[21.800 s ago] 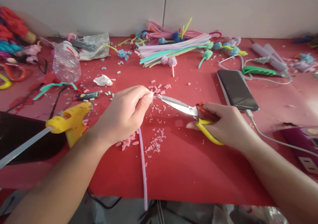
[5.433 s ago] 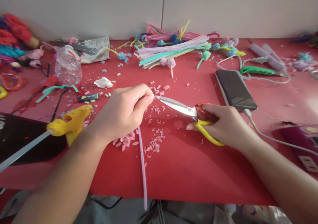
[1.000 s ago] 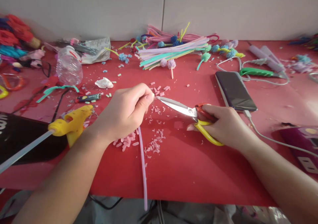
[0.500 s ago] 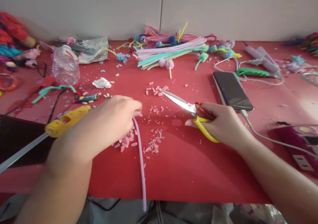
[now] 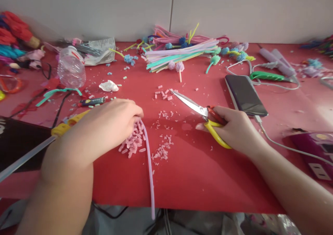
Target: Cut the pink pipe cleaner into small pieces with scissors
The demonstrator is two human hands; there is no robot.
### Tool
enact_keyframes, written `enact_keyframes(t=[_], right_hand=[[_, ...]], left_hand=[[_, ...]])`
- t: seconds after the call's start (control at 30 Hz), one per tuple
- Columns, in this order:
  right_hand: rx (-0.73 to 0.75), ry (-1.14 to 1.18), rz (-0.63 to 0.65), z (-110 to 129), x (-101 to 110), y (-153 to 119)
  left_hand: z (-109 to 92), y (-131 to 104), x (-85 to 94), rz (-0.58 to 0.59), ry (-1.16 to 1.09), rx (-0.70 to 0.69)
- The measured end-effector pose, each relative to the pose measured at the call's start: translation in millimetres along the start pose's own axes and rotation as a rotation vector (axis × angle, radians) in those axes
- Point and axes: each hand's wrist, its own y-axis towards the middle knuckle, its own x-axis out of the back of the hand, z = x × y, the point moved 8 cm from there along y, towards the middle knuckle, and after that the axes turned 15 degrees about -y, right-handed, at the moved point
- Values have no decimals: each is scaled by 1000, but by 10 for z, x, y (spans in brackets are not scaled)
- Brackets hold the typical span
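Note:
My left hand [image 5: 118,118] is closed, its fingertips pinching the top of a lilac pipe cleaner [image 5: 150,165]. The long strip hangs down past the table's front edge. Under and beside those fingers lies a pile of short pink cut pieces [image 5: 133,143], partly hidden by the hand. My right hand [image 5: 229,125] is wrapped round the handles of scissors [image 5: 192,105], one red and one yellow. Their blades are together and point left, the tip beside a few small pink pieces [image 5: 163,95]. Fine pink fluff [image 5: 161,152] is scattered between both hands.
A bundle of pipe cleaners [image 5: 182,52] lies at the back. To the right are a phone [image 5: 246,94] on a cable, a green cutter [image 5: 267,76] and a purple power box [image 5: 313,151]. A yellow glue gun [image 5: 62,128] and plastic bottle [image 5: 71,68] stand left.
My left hand has drawn a little to the left, baring more of the pink pile and the strip's top end. The right hand and scissors look nearly the same; the view has shifted slightly.

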Motion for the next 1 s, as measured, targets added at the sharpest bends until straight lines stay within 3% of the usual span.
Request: enact_keyframes(t=[0.2, 0.33, 0.5, 0.8, 1.0], right_hand=[[-4, -4, -48, -33, 26, 6], [-2, -5, -82, -31, 69, 9], [-20, 8, -15, -76, 17, 0], [12, -1, -62, -90, 101, 15], [17, -11, -85, -99, 127, 40]], left_hand=[[-232, 199, -12, -49, 57, -48], [-237, 305, -124, 1, 134, 45], [-281, 444, -197, 52, 240, 116], [-157, 900, -318, 32, 244, 202], [-112, 1031, -366, 32, 246, 235]])
